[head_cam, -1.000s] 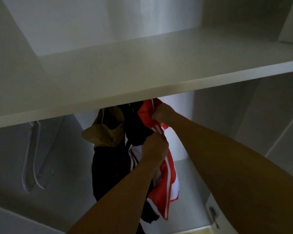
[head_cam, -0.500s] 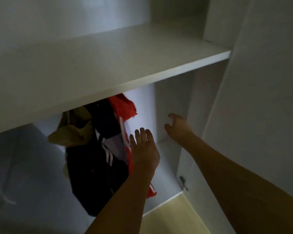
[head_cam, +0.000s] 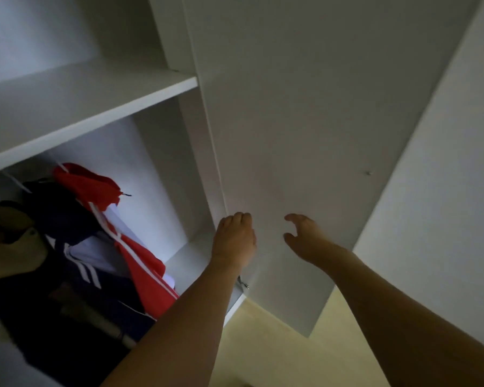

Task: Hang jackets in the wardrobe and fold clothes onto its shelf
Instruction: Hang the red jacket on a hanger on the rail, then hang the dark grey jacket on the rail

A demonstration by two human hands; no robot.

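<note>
The left hand [head_cam: 234, 239] lies at the edge of the wardrobe door [head_cam: 305, 121], fingers bent; grip cannot be confirmed. The right hand [head_cam: 305, 240] is spread, holding nothing. The jackets [head_cam: 95, 263] hang under the shelf [head_cam: 90, 93].

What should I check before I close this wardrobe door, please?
1. Jackets hung: the red jacket and the dark jacket hang under the shelf. Ok.
2. Cloth inside the frame: the left forearm hides the red jacket's lower hem. Cannot tell.
3. Grip on the wardrobe door: the left hand curls round its hinge-side edge. Ok.
4. Fingers away from the hinge: the left hand is just above it, a likely pinch risk. Not ok.
5. Right hand free: open, holds nothing, near the door's inner face. Ok.
</note>
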